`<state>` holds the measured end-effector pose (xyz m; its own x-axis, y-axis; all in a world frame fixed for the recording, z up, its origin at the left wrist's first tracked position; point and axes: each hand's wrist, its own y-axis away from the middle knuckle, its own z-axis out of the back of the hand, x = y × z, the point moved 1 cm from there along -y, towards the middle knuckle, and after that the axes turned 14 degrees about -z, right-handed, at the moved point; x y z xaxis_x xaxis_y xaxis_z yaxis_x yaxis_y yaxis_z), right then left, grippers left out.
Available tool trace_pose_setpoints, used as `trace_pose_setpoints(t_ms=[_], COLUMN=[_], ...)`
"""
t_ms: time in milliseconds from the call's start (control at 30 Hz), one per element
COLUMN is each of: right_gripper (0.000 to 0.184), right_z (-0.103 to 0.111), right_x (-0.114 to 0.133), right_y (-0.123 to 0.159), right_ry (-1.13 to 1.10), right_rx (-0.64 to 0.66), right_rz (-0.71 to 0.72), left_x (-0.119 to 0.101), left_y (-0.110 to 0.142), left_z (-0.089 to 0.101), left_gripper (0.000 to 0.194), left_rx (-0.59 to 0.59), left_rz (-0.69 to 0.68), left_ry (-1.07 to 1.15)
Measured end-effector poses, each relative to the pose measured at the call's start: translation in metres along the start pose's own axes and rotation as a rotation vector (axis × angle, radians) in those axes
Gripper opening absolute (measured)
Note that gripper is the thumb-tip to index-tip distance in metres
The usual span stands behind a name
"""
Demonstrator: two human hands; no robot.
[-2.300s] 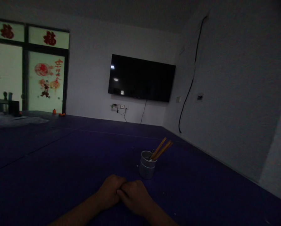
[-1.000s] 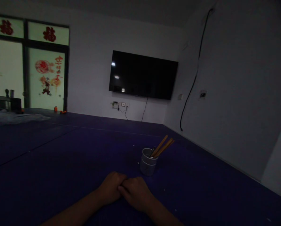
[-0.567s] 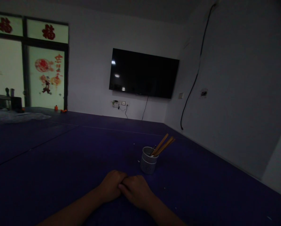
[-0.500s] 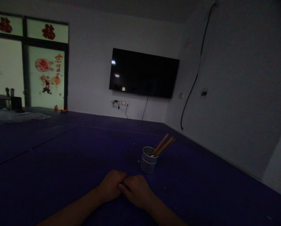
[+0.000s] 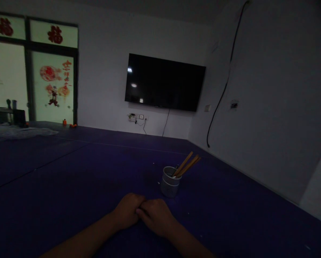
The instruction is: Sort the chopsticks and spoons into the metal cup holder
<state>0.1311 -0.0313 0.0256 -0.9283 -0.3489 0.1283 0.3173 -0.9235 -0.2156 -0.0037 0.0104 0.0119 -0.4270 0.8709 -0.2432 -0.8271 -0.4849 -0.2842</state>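
On the dark blue table, my left hand (image 5: 129, 211) and my right hand (image 5: 157, 216) rest clasped together, knuckles up. Both are closed, with the right thumb lying against the left hand. Most of the fingertips are tucked out of sight, and no object shows in either hand. Just beyond my right hand, without touching it, stands a grey cup (image 5: 169, 188). Several flat wooden sticks (image 5: 188, 165) lean out of it to the right, beside a dark pen-like stick (image 5: 175, 171).
The blue tabletop (image 5: 109, 161) has a seam at left and small white scraps. At far left lie clear plastic sheeting (image 5: 18, 132), a black holder (image 5: 10, 115) and small orange items (image 5: 65, 122). A television (image 5: 164, 82) hangs on the wall; a black cable (image 5: 221, 98) hangs at right.
The view has shifted very slightly. My clasped hands and the cup hold their places.
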Motion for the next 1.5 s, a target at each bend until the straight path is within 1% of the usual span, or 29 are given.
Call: trace_pose_setpoints(t_ms=[300,767,1133,1500], right_gripper=[0.031,0.031,0.031,0.031], right_z=[0.0012,0.0005,0.0002,0.0031], right_x=[0.0015,0.0006,0.0004,0.0023], right_y=[-0.0006,-0.0005,0.0002,0.0005], right_ry=[0.013,0.019,0.003,0.002], right_rx=[0.022,0.017,0.020,0.026], right_rz=[-0.018,-0.012,-0.011,-0.016], left_x=[-0.0014,0.0004,-0.0036,-0.0021], left_y=[0.0010,0.0005,0.0001,0.0008], left_z=[0.0009,-0.0019,0.0025,0.0012], left_gripper=[0.013,0.013,0.012,0.012], left_rx=[-0.016,-0.002,0.006,0.008], left_rz=[-0.026,-0.012,-0.015,-0.004], left_ry=[-0.012,-0.008,-0.011,0.000])
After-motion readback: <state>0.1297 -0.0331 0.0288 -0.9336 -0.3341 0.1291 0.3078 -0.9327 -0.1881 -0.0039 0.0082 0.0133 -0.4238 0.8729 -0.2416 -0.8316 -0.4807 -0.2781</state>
